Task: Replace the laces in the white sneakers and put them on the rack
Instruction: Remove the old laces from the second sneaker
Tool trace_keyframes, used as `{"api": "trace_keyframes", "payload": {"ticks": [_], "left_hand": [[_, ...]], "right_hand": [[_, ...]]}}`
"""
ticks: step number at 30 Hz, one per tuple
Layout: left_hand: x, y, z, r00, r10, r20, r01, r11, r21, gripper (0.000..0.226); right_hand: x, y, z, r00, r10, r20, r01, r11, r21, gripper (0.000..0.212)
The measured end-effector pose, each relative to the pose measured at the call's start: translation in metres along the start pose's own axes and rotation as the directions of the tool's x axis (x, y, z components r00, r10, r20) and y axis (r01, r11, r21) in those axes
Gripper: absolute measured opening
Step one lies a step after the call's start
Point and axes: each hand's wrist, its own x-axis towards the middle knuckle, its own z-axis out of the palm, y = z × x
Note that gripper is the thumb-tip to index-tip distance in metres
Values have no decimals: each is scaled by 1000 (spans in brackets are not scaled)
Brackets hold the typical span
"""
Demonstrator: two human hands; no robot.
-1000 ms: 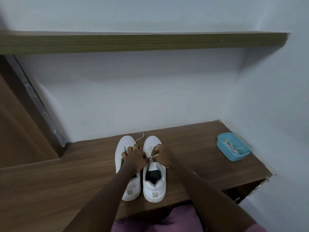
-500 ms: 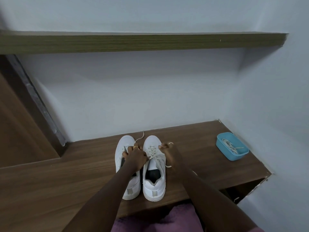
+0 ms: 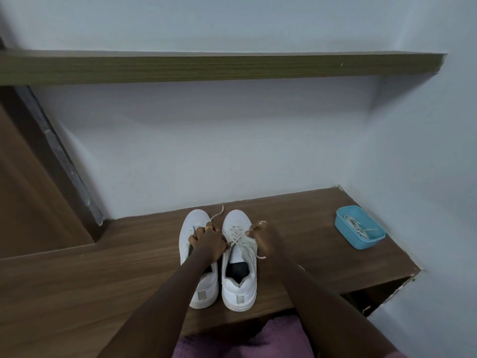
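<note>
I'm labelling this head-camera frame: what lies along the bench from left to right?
First white sneaker → second white sneaker, its lace held by the left hand and the right hand → blue tray with loose laces.

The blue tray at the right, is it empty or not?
Not empty. The blue tray holds a loose tangle of white laces, seen through its open top.

We see white sneakers (image 3: 236, 218) with off-white laces (image 3: 241, 240) on a brown wood-grain bench (image 3: 103, 267), a light blue tub (image 3: 346, 234), a pale bluish wall (image 3: 232, 151) and purple cloth (image 3: 258, 339).
</note>
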Motion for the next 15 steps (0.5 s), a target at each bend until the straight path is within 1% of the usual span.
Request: {"api": "trace_keyframes", "payload": {"ticks": [1,2,3,4,5,6,7,8,9,10,12,15], "left_hand": [[0,0,0,1000,-3,-6,2,1000,-3,38],[0,1,0,1000,-5,-8,5,1000,1,38],[0,1,1,1000,-6,-7,6,1000,10,37],[1,1,1,1000,-6,-8,6,1000,22,38],[1,2,2,1000,-4,-13,5,999,32,38],[1,1,2,1000,-4,-16,5,999,35,38],[1,1,2,1000,-4,-17,4,999,33,37],[2,1,2,1000,-3,-13,4,1000,29,37],[2,0,1,1000,-4,-6,4,1000,28,37],[2,0,2,1000,-4,1,4,1000,30,38],[4,-1,2,1000,-6,6,6,999,40,40],[6,-2,4,1000,-4,2,4,999,31,41]], "right_hand": [[0,5,-5,996,83,-18,-81,995,65,7],[3,13,-7,986,163,-24,-161,984,72,11],[2,13,-10,979,201,3,-201,979,11,13],[5,17,-8,976,216,-17,-216,972,-91,19],[5,16,-5,981,172,-84,-185,964,-192,22],[3,14,-3,987,101,-127,-132,955,-266,22],[-1,9,-1,987,17,-157,-60,960,-272,23],[-4,1,0,982,-99,-159,46,950,-309,26],[-6,-6,4,969,-226,-100,173,909,-379,28],[-8,-10,7,946,-321,-38,282,876,-391,28],[-12,-17,12,909,-410,73,397,801,-448,27],[-14,-19,16,873,-440,210,467,630,-621,26]]}}
